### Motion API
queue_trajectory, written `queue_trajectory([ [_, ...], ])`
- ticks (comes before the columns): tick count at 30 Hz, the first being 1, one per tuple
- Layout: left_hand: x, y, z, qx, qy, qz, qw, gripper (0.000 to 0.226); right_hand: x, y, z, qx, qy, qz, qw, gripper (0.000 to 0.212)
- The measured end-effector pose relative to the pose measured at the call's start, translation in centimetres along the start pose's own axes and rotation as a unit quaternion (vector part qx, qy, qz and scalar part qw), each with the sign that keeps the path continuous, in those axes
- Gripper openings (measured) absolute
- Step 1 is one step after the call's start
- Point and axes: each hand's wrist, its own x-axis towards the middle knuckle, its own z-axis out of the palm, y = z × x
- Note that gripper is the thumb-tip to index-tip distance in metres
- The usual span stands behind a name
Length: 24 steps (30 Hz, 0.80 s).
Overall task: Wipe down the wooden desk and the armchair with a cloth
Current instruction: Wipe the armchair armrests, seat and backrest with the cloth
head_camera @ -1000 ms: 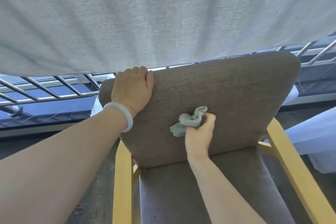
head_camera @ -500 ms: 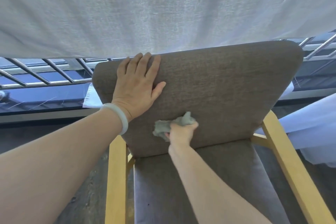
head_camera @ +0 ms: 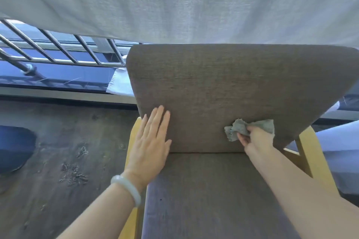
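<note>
In the head view, the left hand [head_camera: 150, 145] was found lower than half a second before. It was laid flat, fingers straight and close together, on the lower left edge of the armchair backrest [head_camera: 233, 87], with a pale bangle [head_camera: 127, 187] worn at the wrist. The crumpled grey-green cloth [head_camera: 234, 130] was pinched in the right hand [head_camera: 254, 141] and had been carried across to the lower right of the backrest, just above the seat cushion [head_camera: 213, 196]. A pale curtain [head_camera: 174, 2] was hung behind.
</note>
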Motion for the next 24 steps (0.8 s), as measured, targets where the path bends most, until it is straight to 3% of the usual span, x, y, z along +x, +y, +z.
queue_trajectory([
  [3,-6.1,-0.8,3.7,-0.022,-0.132,-0.215,0.967,0.081,-3.2,4.7,3.1,-0.010,-0.049,0.058,0.997,0.057],
  [5,-7.2,-1.1,5.6,-0.011,-0.178,-0.266,0.947,0.090,-5.8,7.9,5.3,0.005,-0.084,0.111,0.990,0.058],
  [10,-8.6,-3.4,8.9,0.008,-0.161,-0.213,0.964,0.075,-9.1,10.5,8.6,0.064,-0.166,0.219,0.959,0.035],
  [14,-9.1,-3.8,9.7,-0.021,-0.105,-0.193,0.975,0.069,-5.9,6.3,5.2,0.108,-0.107,0.144,0.978,0.018],
  [18,-9.1,-3.8,10.2,-0.027,-0.102,-0.202,0.974,0.066,-4.4,5.6,2.2,0.128,-0.060,0.091,0.986,0.012],
  [20,-9.2,-4.0,10.2,-0.015,-0.097,-0.200,0.975,0.063,-5.7,8.7,4.5,0.101,-0.099,0.144,0.980,0.015],
  [24,-9.2,-4.0,10.1,-0.008,-0.086,-0.196,0.977,0.065,-10.0,15.3,11.3,0.115,-0.174,0.302,0.930,0.017],
])
